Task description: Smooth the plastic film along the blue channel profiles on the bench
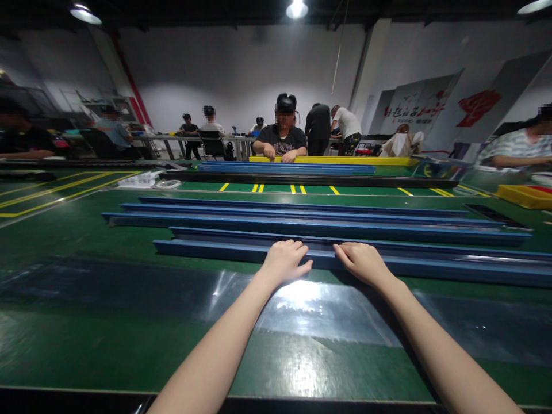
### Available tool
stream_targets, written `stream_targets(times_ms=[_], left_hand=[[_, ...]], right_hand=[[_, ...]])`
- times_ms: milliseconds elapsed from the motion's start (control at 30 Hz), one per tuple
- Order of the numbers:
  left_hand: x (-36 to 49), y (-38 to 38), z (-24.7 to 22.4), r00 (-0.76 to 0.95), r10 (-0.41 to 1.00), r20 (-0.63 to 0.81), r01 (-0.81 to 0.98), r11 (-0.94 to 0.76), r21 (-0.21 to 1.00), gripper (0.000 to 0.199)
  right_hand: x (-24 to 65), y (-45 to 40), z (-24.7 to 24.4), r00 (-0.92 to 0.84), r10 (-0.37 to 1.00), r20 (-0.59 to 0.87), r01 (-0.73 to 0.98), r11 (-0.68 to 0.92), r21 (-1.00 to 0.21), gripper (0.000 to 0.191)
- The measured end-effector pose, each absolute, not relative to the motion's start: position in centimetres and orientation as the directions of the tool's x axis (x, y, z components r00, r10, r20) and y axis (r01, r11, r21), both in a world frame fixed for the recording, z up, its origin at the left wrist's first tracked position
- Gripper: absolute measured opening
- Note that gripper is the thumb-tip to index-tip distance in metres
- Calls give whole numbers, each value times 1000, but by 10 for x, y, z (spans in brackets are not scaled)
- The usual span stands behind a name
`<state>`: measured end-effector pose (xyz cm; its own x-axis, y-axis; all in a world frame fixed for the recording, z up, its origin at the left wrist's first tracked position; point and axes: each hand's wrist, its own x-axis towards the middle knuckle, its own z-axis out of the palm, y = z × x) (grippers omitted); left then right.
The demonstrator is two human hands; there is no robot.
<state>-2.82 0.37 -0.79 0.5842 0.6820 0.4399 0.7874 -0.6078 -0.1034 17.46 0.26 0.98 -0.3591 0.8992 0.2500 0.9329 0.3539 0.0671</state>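
A long blue channel-shaped profile [215, 247] lies across the green table in front of me, its open side facing up. My left hand [284, 260] is closed over its near wall, with the fingers curled over the top edge and the thumb out to the right. Just to the right, my right hand [361, 261] grips the same profile, its fingers bent over the edge and partly hidden. Beyond it lie more blue profiles [302, 221], side by side and roughly parallel. A clear plastic strip [319, 310] stretches flat across the table under my forearms.
Farther back on the green table [86, 351] lie a black bar [310, 180], more blue strips [288, 168] and a yellow bar [357, 161]. A co-worker [280, 135] works opposite. A dark flat object [495, 215] and a yellow tray [524, 196] are at right.
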Motion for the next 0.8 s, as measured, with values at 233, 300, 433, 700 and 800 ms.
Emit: stream_targets(times_ms=[233, 300, 433, 700, 800], left_hand=[[-29, 4, -8, 584, 681, 441, 788, -607, -107, 25], [-29, 4, -8, 585, 682, 439, 788, -606, -108, 25], [-29, 4, -8, 585, 686, 433, 790, -602, -114, 26], [-28, 4, -9, 584, 684, 438, 790, -603, -111, 26], [-28, 4, -8, 585, 686, 434, 790, -604, -110, 26]], right_hand=[[175, 2, 9, -357, 899, 253, 933, 353, 63, 50], [175, 2, 9, -358, 899, 252, 933, 354, 65, 50], [175, 3, 10, -362, 898, 250, 932, 356, 69, 50], [174, 3, 10, -363, 898, 249, 931, 356, 73, 51], [174, 3, 9, -362, 898, 249, 932, 356, 69, 51]])
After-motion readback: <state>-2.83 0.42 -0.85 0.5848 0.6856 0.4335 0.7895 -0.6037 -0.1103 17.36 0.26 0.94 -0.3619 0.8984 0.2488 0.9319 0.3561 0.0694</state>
